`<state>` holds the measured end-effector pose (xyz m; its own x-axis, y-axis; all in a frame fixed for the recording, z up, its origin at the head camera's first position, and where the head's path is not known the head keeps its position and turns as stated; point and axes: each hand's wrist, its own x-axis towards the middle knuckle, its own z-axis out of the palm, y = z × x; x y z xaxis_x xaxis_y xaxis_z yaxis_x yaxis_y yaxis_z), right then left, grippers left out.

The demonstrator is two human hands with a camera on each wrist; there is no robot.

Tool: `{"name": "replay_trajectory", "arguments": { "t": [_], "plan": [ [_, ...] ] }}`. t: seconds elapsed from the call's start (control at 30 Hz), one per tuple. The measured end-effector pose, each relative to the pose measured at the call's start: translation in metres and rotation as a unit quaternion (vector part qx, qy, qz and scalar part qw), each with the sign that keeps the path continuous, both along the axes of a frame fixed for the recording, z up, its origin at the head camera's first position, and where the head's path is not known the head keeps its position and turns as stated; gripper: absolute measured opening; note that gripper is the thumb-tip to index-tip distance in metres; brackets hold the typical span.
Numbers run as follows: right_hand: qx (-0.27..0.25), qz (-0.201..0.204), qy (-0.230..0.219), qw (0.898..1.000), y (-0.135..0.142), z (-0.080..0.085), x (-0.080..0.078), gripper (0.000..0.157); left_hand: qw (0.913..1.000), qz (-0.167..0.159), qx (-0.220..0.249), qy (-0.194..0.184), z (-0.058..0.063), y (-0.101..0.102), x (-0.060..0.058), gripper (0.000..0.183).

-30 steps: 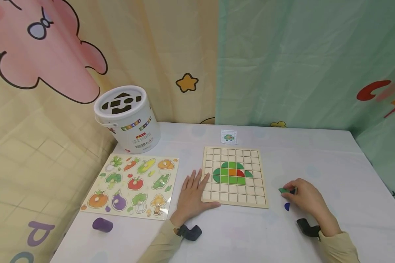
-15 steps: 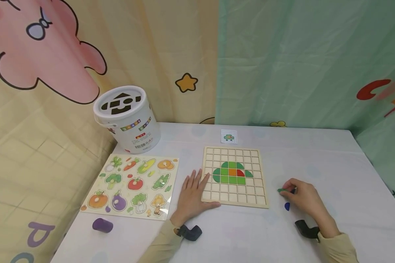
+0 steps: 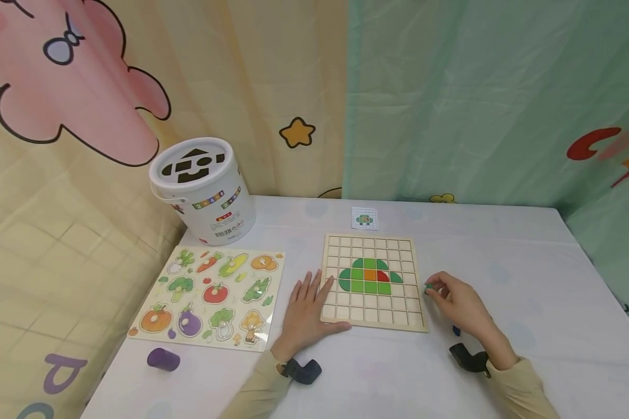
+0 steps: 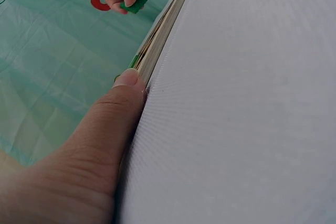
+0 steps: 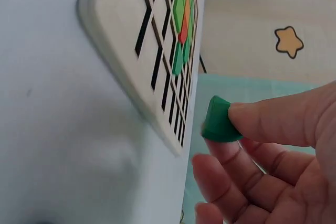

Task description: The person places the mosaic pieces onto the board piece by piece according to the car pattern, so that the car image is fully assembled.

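In the head view a wooden grid board (image 3: 350, 315) carries a picture made of green pieces around an orange square (image 3: 370, 274) and a red quarter-circle (image 3: 382, 276). My left hand (image 3: 305, 317) lies spread at its near left corner, fingers over the left edge and thumb along the front edge. Just off the board's right edge, my right hand (image 3: 463, 304) pinches a dark green quarter-circle block (image 5: 217, 121) between thumb and fingers, seen closely in the right wrist view. A small dark blue piece (image 3: 456, 330) lies on the table, partly hidden by the right hand.
Behind the board lies a small pattern card (image 3: 364, 219). To the left are a vegetable puzzle board (image 3: 199, 308), a white bucket (image 3: 215, 203) with shape cutouts in its lid, and a purple cylinder (image 3: 163, 359). Printed curtains (image 3: 451, 105) hang behind the table.
My right hand has moved left with the green block, from beside the blue piece to the board's right edge. The left hand and the board have stayed in place.
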<state>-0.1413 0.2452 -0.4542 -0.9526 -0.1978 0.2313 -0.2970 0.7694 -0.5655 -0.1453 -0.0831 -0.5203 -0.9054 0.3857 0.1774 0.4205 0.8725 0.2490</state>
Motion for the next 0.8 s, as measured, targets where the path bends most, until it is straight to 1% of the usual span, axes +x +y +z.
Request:
{"name": "replay_trajectory", "arguments": {
  "t": [0.1, 0.2, 0.4, 0.53, 0.67, 0.8],
  "plan": [
    [-0.016, -0.004, 0.005, 1.0, -0.007, -0.003, -0.006, 0.012, 1.0, 0.001, -0.003, -0.004, 0.0, 0.0, 0.0, 0.105],
    [-0.038, -0.013, 0.0, 0.999, -0.014, -0.004, -0.011, 0.013, 1.0, 0.001, -0.004, -0.007, -0.001, 0.0, -0.001, 0.105],
    [-0.066, -0.023, -0.035, 0.997, -0.027, -0.004, -0.017, 0.012, 1.0, 0.001, -0.001, -0.005, 0.0, 0.0, -0.001, 0.105],
    [-0.075, -0.027, -0.047, 0.996, -0.033, -0.007, -0.021, 0.012, 1.0, 0.001, 0.002, -0.005, 0.0, 0.0, 0.0, 0.105],
    [-0.084, -0.021, -0.069, 0.994, -0.035, -0.01, -0.023, 0.012, 1.0, -0.001, 0.008, -0.001, 0.0, 0.0, 0.0, 0.105],
    [-0.076, -0.022, -0.088, 0.993, -0.037, -0.009, -0.024, 0.01, 1.0, -0.001, 0.008, -0.001, 0.001, 0.0, 0.0, 0.105]
  ]
}}
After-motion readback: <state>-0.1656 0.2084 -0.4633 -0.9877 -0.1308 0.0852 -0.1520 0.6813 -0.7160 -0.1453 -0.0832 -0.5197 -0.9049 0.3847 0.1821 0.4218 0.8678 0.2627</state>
